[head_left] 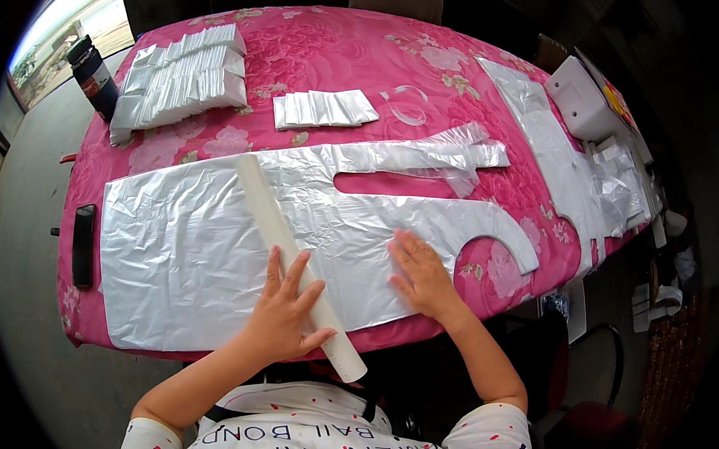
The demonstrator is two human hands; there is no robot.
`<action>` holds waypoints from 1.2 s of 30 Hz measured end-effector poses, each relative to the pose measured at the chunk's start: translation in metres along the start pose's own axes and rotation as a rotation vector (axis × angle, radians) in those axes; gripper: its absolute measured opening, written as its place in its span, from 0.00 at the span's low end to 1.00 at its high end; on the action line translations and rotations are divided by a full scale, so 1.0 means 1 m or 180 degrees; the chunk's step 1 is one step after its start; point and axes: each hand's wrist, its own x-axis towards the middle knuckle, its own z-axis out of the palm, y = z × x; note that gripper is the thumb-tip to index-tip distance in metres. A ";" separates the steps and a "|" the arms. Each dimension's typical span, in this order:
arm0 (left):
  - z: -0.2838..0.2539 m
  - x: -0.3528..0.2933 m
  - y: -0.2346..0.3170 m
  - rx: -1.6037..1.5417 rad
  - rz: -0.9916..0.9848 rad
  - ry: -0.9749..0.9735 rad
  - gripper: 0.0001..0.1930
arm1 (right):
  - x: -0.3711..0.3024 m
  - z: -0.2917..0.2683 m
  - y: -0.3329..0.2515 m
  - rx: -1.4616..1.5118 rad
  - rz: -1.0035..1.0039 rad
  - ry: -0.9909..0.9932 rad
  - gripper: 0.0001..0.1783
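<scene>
Sheet [172,254] lies under the tube [265,202]. Left hand [279,322] rests on the tube, fingers spread; right hand [428,285], fingers out, is right of the tube. Soft, even pushing should work best.

Daylight glares at the doorway [92,12] (nearly white), edges dark, bent

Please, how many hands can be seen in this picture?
2: the left hand, with spread fingers on the white tube, and the right hand, on the shiny white plastic sheet. I see no others.
</scene>
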 end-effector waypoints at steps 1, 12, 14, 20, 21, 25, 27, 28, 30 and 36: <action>0.002 0.003 0.005 -0.0011 0.0082 -0.0069 0.30 | -0.005 -0.009 0.019 -0.0036 0.0228 0.0121 0.27; 0.008 0.026 0.022 -0.0085 0.0291 -0.0333 0.24 | -0.100 -0.053 0.165 -0.1121 0.1998 0.1591 0.15; 0.008 0.026 0.022 -0.0061 0.0312 -0.0322 0.24 | -0.095 -0.051 0.160 -0.1345 0.1889 0.1745 0.11; 0.009 0.025 0.020 -0.0126 0.0319 -0.0270 0.23 | -0.077 -0.065 0.134 -0.1515 0.2217 0.1776 0.06; 0.009 0.024 0.020 -0.0139 0.0320 -0.0259 0.22 | -0.075 -0.068 0.129 -0.1361 0.2247 0.1776 0.06; 0.010 0.025 0.020 -0.0143 0.0349 -0.0278 0.25 | -0.058 -0.064 0.106 0.0139 0.2329 0.2129 0.07; 0.011 0.026 0.022 -0.0081 0.0295 -0.0220 0.27 | -0.040 -0.054 0.092 0.1949 0.2144 0.2509 0.08; 0.012 0.027 0.025 -0.0035 0.0234 -0.0136 0.28 | -0.029 -0.052 0.077 0.2655 0.2206 0.2363 0.10; 0.010 0.026 0.024 -0.0266 0.0149 0.0152 0.29 | 0.000 -0.045 0.033 0.3456 0.2209 0.1997 0.12; -0.005 0.039 0.019 -0.4297 -0.1665 -0.0003 0.20 | 0.036 -0.009 -0.096 0.3191 0.1385 0.0715 0.14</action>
